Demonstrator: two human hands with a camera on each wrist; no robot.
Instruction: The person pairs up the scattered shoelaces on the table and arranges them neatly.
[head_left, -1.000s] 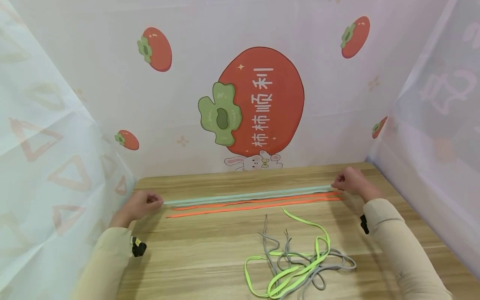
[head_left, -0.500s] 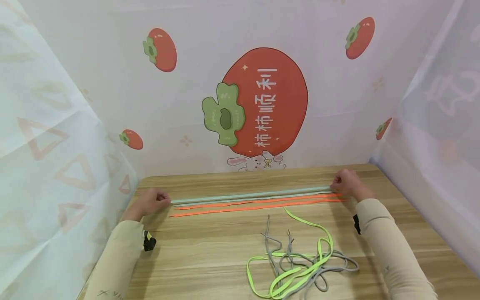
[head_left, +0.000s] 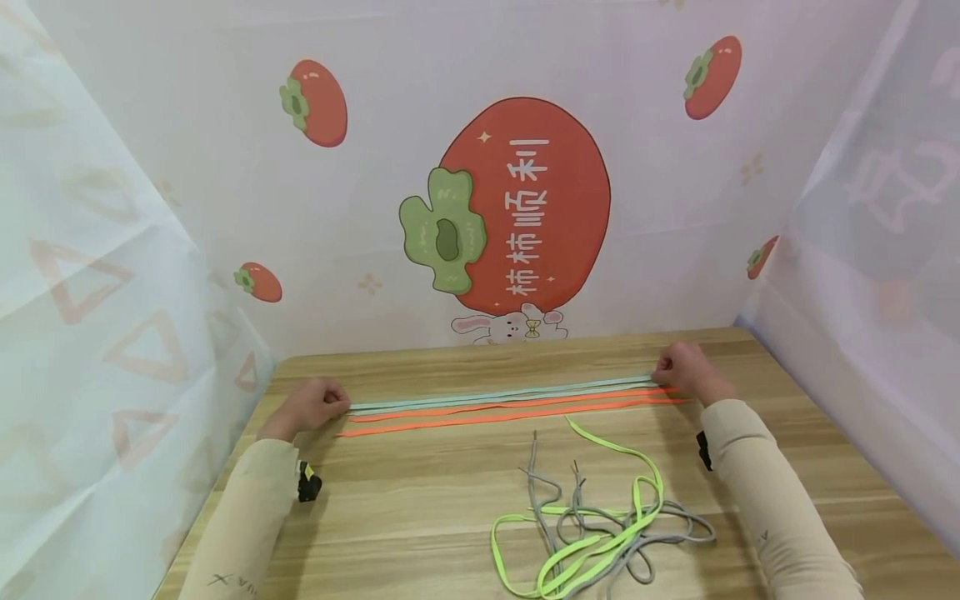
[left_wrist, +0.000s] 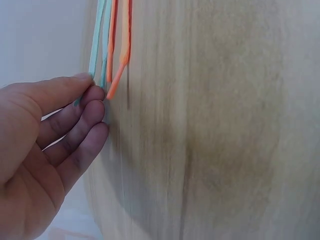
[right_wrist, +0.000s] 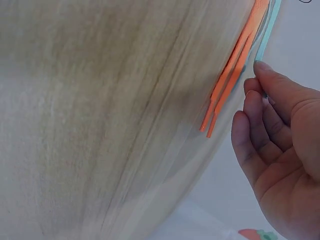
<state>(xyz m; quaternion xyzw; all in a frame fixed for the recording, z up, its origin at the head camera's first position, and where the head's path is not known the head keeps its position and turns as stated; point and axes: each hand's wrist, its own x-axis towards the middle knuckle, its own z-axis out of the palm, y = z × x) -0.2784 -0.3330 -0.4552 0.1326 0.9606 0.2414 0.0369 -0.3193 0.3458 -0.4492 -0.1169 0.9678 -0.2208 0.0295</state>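
Observation:
My left hand (head_left: 309, 407) pinches the left end of a mint-green shoelace (left_wrist: 97, 42) between thumb and forefinger, the other fingers loosely curled. At the far right my right hand (head_left: 690, 372) pinches the opposite end of that mint lace (right_wrist: 268, 35). The lace is stretched nearly straight between both hands. Just in front of it, close alongside, lies a second mint lace (left_wrist: 106, 37). Two orange shoelaces (head_left: 510, 414) run roughly parallel, nearer to me; their tips (right_wrist: 209, 134) lie on the table beside my right hand.
A loose tangle of a neon-yellow shoelace (head_left: 651, 471) and grey shoelaces (head_left: 534, 467) lies on the wooden table (head_left: 390, 517), front right of centre. A printed white backdrop (head_left: 360, 208) stands behind the table, with white sheets at both sides.
My left hand has moved right and my right hand slightly left, both holding the mint lace. The held lace has come down closer to the second mint lace.

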